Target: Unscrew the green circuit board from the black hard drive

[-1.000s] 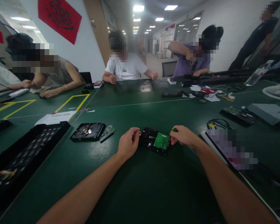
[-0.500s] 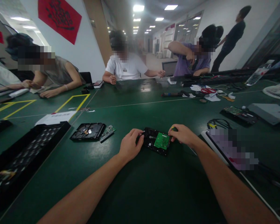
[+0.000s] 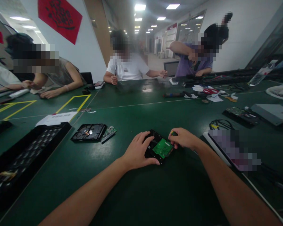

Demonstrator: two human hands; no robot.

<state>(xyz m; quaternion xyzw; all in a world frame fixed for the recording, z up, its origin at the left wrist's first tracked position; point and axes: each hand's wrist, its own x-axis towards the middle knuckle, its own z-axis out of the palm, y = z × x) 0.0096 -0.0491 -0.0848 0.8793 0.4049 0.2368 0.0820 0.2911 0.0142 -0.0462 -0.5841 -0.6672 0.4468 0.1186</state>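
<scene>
A black hard drive with a green circuit board (image 3: 163, 148) lies on the green table (image 3: 132, 194), turned at an angle. My left hand (image 3: 141, 150) grips its left side, fingers over the far edge and thumb by the near edge. At the drive's right edge, my right hand (image 3: 182, 138) is closed round a small tool with a yellow and dark handle (image 3: 174, 134). The tool's tip is hidden. Left of my hands sit another black drive (image 3: 89, 132) and a loose circuit board (image 3: 109, 134).
A long black tray (image 3: 30, 157) stands at the left. On the right are a phone (image 3: 231, 147), black cables (image 3: 220, 124), another drive (image 3: 241, 115) and a grey box (image 3: 273, 113). Several people sit across the table; a bottle (image 3: 263, 73) stands far right.
The drive has turned clockwise and its near corner has come closer. My left hand has spread over its left side. My right hand has curled further round the tool. The standing person has moved behind a seated one.
</scene>
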